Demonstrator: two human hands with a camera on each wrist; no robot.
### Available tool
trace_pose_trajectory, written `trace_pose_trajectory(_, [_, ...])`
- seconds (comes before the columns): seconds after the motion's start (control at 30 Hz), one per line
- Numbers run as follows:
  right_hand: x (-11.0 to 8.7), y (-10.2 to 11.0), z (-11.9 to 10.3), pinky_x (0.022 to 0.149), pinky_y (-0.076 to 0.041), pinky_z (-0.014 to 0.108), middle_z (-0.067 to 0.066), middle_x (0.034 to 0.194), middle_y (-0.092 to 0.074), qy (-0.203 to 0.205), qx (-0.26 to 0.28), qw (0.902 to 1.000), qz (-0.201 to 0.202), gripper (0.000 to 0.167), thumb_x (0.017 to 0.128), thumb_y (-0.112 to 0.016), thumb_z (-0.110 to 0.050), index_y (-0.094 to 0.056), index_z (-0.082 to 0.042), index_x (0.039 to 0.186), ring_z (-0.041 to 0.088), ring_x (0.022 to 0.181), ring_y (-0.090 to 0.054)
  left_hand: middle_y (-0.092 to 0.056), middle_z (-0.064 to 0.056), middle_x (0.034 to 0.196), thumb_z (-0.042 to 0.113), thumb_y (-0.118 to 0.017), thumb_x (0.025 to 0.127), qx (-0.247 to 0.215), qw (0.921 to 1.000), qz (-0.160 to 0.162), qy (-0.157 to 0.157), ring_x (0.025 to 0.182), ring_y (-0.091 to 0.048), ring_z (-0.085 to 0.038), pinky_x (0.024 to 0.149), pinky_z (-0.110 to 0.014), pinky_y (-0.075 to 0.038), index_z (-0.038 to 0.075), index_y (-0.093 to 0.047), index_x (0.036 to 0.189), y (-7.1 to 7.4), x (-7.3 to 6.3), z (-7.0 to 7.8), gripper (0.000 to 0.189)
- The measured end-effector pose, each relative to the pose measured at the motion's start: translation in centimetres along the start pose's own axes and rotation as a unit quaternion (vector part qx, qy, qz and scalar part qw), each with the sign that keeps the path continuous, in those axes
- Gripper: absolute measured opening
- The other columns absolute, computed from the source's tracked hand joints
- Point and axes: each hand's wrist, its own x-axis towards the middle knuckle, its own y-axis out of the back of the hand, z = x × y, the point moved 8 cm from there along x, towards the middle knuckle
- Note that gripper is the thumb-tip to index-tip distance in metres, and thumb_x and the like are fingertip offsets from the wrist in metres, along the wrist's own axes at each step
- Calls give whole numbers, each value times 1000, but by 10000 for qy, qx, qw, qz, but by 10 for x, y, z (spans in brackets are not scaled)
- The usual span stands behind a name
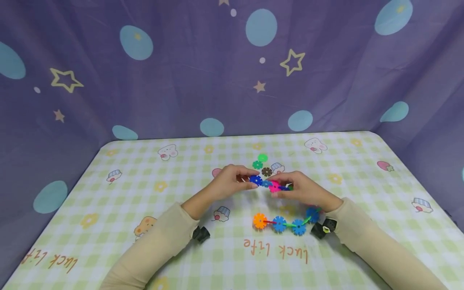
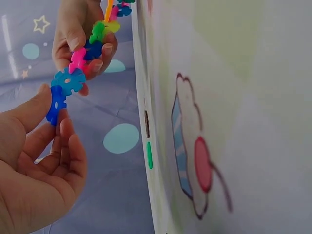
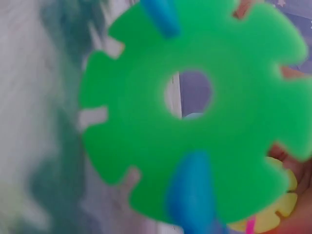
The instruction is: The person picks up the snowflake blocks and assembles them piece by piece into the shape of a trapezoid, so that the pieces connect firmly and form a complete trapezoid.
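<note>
My left hand pinches a dark blue notched plastic disc between thumb and fingers. That disc joins a lighter blue disc, and a pink disc follows in the same linked chain. My right hand grips the chain around the pink and navy discs. More of the chain trails below the right hand to the table, where its end shows an orange disc and several blue discs. A large green disc, slotted with blue ones, fills the right wrist view and hides most of that hand.
Beyond the hands, three loose discs lie on the checked tablecloth: light green, teal green and brown. A purple patterned curtain hangs behind the table's far edge.
</note>
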Motion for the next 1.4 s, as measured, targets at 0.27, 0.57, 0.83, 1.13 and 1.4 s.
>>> trace_pose_trajectory(0.27, [-1, 2, -7, 67, -54, 27, 6, 94, -70, 212, 189, 9979, 581, 21, 89, -65, -11, -69, -5, 109, 18, 72, -64, -68, -2, 88, 16, -75, 81, -211, 9997, 42, 122, 73, -56, -13, 65, -23, -49, 5, -69, 113, -3, -3, 2, 34])
trace_pose_trajectory(0.57, [-4, 8, -26, 63, -56, 29, 8, 95, -71, 724, 282, 9859, 1483, 12, 86, -66, -2, -73, -6, 96, 12, 78, -66, -70, -5, 90, 12, -80, 76, -1055, 9919, 334, 630, 76, -61, -14, 66, -25, -52, 4, -71, 109, -2, -2, -7, 36])
trace_pose_trajectory(0.83, [0, 6, -30, 62, -56, 27, 8, 88, -71, 890, 213, 9847, 1481, 8, 84, -68, -2, -74, -6, 88, 11, 76, -65, -69, -3, 79, 12, -83, 71, -1114, 9889, 437, 882, 68, -61, -14, 59, -24, -50, 6, -74, 102, -4, 0, -13, 33])
trace_pose_trajectory(1.13, [1, 6, -29, 62, -56, 28, 7, 86, -70, 699, 333, 9856, 1506, 5, 84, -69, -4, -74, -6, 85, 11, 74, -65, -70, -4, 83, 9, -81, 73, -1276, 9864, 351, 972, 71, -61, -13, 62, -24, -52, 4, -72, 107, -6, 2, -15, 35])
trace_pose_trajectory(1.4, [2, 6, -21, 64, -56, 27, 2, 84, -68, 206, 146, 9891, 1452, 4, 86, -69, -9, -72, -8, 84, 10, 78, -63, -67, -5, 93, 9, -78, 77, -1500, 9831, 263, 1020, 82, -60, -14, 72, -25, -52, 6, -69, 114, -9, 4, -21, 37])
